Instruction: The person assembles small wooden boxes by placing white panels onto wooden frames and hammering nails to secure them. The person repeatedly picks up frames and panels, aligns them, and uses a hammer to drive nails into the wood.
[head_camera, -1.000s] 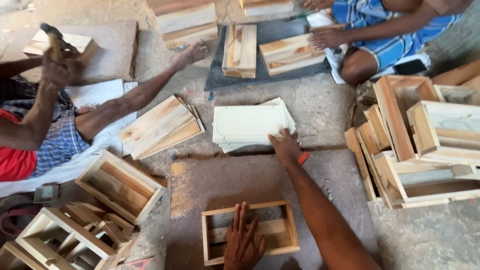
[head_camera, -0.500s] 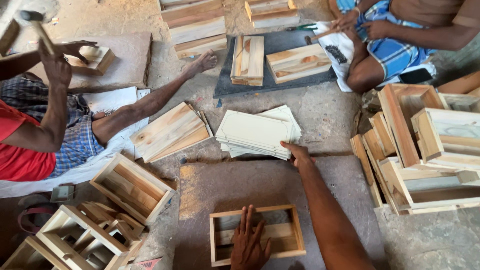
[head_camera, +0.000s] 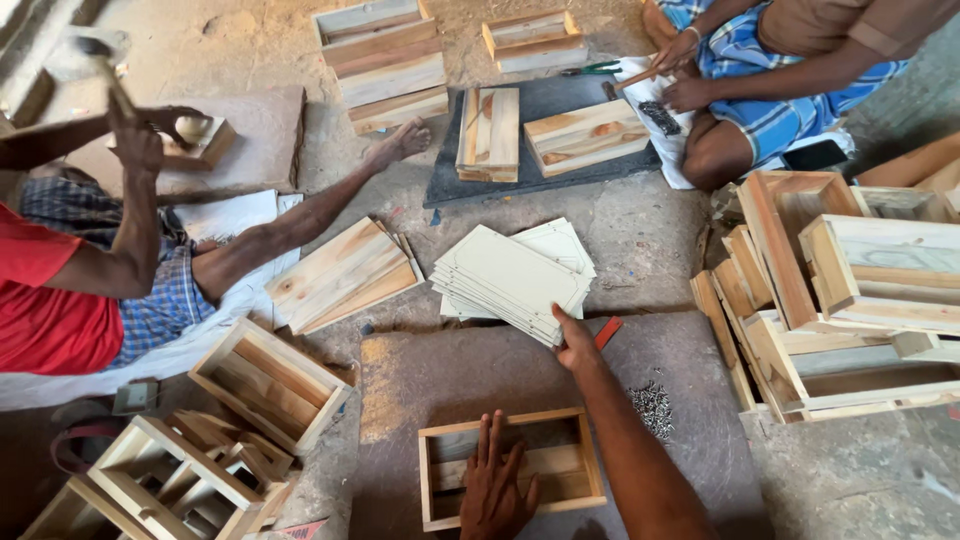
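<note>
The stone slab (head_camera: 440, 375) under you is the biggest thing here, with boxes (head_camera: 850, 290) piled to its right and more crates (head_camera: 170, 470) lower left. Your left hand (head_camera: 495, 490) lies flat, fingers spread, on the open frame (head_camera: 440, 465) sitting on that slab. Your right hand (head_camera: 577, 343) reaches out and pinches the near corner of the pale panels (head_camera: 510, 275), stacked just past the slab's far edge. A little heap of nails (head_camera: 652, 408) lies right of your forearm, and a red scrap (head_camera: 607, 332) sits beside your right hand.
</note>
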